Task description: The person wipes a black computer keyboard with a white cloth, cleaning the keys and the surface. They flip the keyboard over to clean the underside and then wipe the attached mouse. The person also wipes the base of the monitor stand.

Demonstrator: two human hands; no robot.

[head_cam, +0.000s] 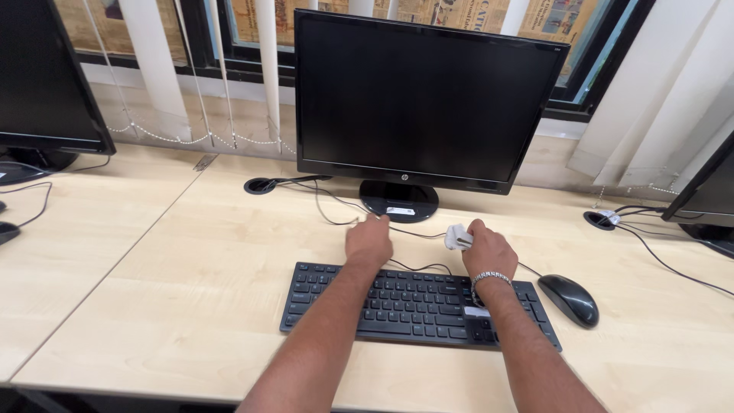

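My left hand (368,242) reaches over a black keyboard (413,304) and pinches a thin cable (329,206) lying on the desk in front of the monitor's round stand (399,200). To its right, my right hand (489,251), with a metal bracelet on the wrist, is closed around a small crumpled white cloth or tissue (457,237). Both hands hover between the keyboard and the large dark monitor (424,95).
A black mouse (569,298) lies right of the keyboard on the light wooden desk (191,275). Cable holes sit at the back left (260,185) and back right (604,219). Other monitors stand at the far left (38,84) and far right (711,195). Vertical blinds hang behind.
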